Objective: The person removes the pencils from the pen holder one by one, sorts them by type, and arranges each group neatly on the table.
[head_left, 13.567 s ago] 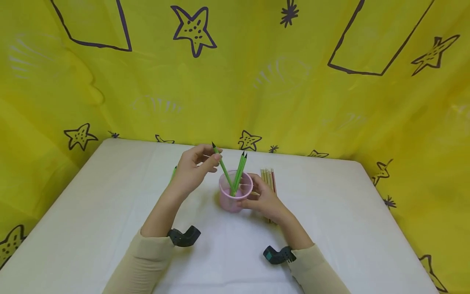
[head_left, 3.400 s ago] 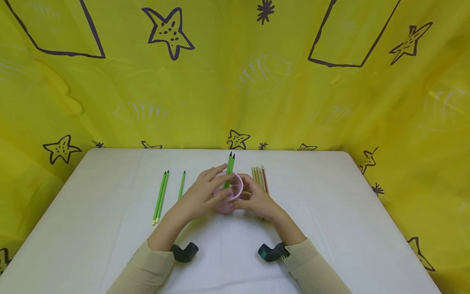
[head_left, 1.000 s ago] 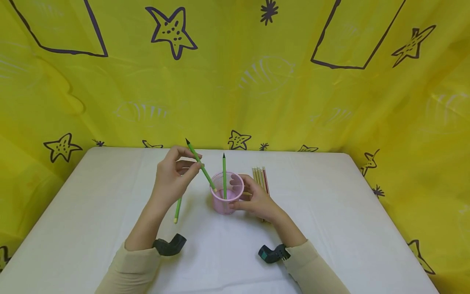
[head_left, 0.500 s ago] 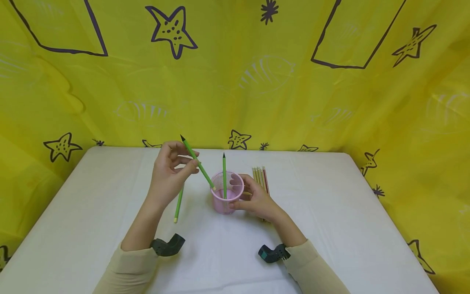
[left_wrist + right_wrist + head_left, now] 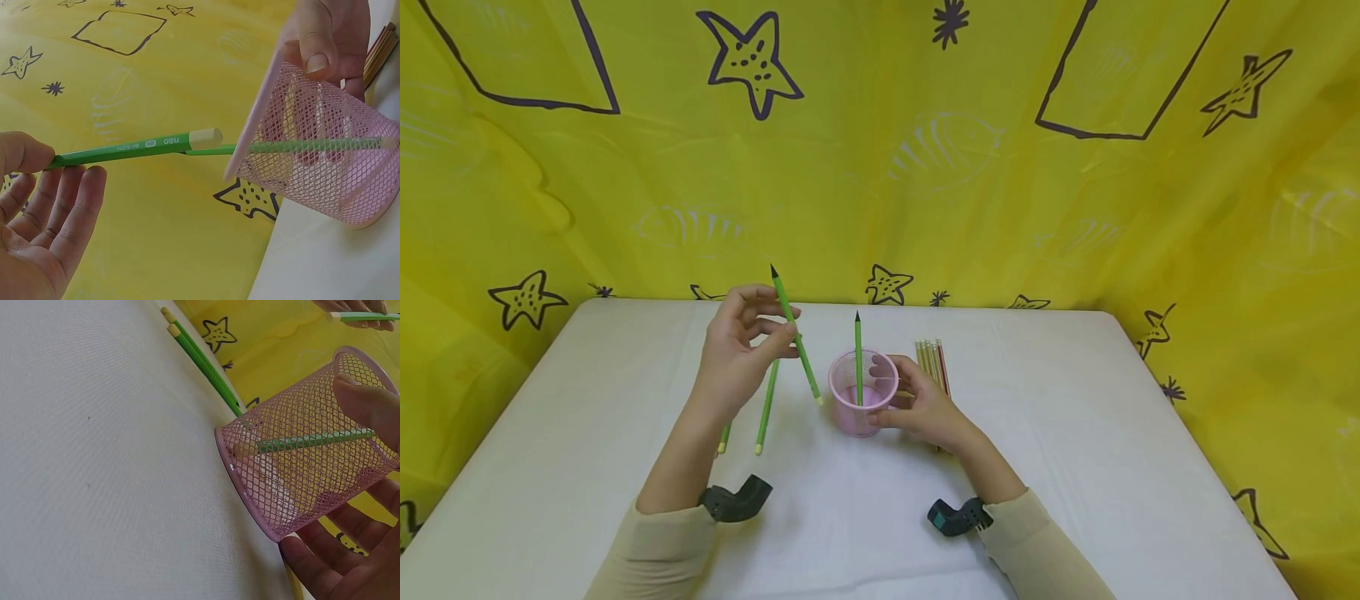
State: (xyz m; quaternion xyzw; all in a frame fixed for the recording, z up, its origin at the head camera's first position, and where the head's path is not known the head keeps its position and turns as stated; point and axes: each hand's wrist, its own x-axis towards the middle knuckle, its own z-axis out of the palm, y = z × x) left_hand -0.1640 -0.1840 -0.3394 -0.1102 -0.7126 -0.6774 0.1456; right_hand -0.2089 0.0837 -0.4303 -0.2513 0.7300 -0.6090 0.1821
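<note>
My left hand [image 5: 748, 346] pinches a green pencil [image 5: 793, 333] between thumb and fingers, its black tip up. The pencil's pale end hangs just left of the pink mesh pencil cup [image 5: 855, 425], apart from the rim in the left wrist view. My right hand [image 5: 928, 408] grips the cup's right side, thumb in front and fingers behind. Inside the cup leans a single green pencil [image 5: 859, 358], its pale end down, also visible through the mesh [image 5: 306, 440] in the right wrist view.
Left of the cup, another green pencil [image 5: 767, 408] lies on the white table [image 5: 865, 533]. Further left, more green pencils [image 5: 203, 365] lie side by side, largely hidden by my left arm in the head view. Behind my right hand lie several yellowish and red pencils [image 5: 934, 362]. A yellow curtain [image 5: 880, 167] hangs behind.
Several seconds ago more green pencils stood in the cup; now one does. Over the last second my left hand has drawn its pencil up and left, out of the cup. The right hand stays put.
</note>
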